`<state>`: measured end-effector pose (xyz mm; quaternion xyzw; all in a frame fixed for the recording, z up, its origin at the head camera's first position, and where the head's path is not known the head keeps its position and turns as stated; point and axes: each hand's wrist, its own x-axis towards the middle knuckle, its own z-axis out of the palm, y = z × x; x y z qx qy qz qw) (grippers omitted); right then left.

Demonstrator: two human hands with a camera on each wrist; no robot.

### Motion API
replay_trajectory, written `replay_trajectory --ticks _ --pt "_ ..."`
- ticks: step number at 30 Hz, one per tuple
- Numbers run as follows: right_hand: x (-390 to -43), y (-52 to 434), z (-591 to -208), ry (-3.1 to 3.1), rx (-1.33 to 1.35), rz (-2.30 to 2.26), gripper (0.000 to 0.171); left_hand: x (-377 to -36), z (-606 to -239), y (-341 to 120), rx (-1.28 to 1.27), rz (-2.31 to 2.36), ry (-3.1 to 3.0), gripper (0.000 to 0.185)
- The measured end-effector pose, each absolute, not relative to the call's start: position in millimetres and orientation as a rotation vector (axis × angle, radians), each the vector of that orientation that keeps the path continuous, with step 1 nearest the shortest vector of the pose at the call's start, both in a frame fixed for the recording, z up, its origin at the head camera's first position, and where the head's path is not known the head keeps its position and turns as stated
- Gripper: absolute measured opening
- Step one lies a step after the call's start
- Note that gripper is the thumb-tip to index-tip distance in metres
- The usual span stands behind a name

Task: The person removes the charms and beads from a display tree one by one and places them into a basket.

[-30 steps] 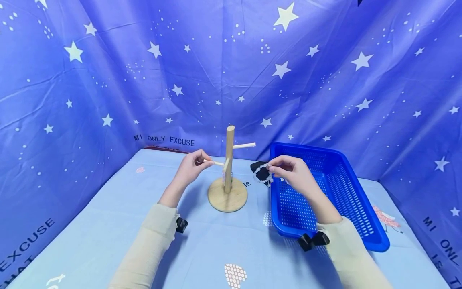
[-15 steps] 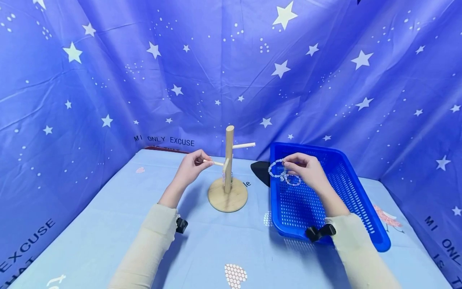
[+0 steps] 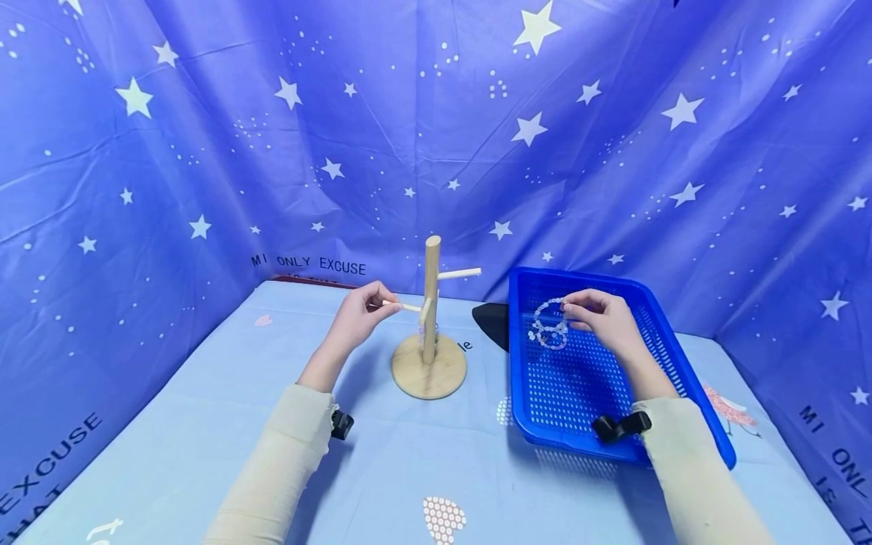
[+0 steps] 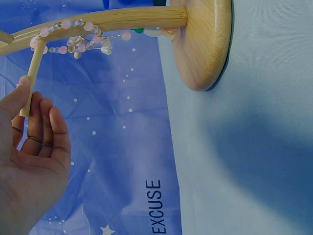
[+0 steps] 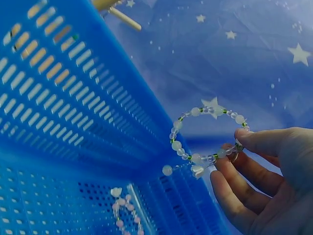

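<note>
Right hand (image 3: pixel 602 318) pinches a beaded bracelet (image 3: pixel 549 325), dangling it over the blue basket (image 3: pixel 688 393) at frame center-right. Left hand (image 3: pixel 361 314) pinches a side peg (image 3: pixel 409 307) of the wooden stand (image 3: pixel 431 333), likely steadying it; another bracelet (image 4: pixel 73 41) hangs there.

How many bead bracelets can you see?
3: one bracelet pinched by the right hand, one lying in the blue basket, one hanging on the wooden stand. More may be hidden.
</note>
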<state>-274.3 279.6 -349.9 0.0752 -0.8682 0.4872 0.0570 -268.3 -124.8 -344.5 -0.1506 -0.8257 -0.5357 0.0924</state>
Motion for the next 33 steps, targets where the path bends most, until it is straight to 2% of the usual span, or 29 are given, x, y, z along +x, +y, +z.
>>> replay_trajectory --ticks 12,33 --pt "-283 296 -362 -2.733 0.026 1.377 0.041 -267 -344 -125 -0.453 -1.598 -2.451 0.012" --pt "-291 308 -376 -3.127 0.064 1.450 0.026 -267 -343 -124 -0.461 -1.579 -2.450 0.012"
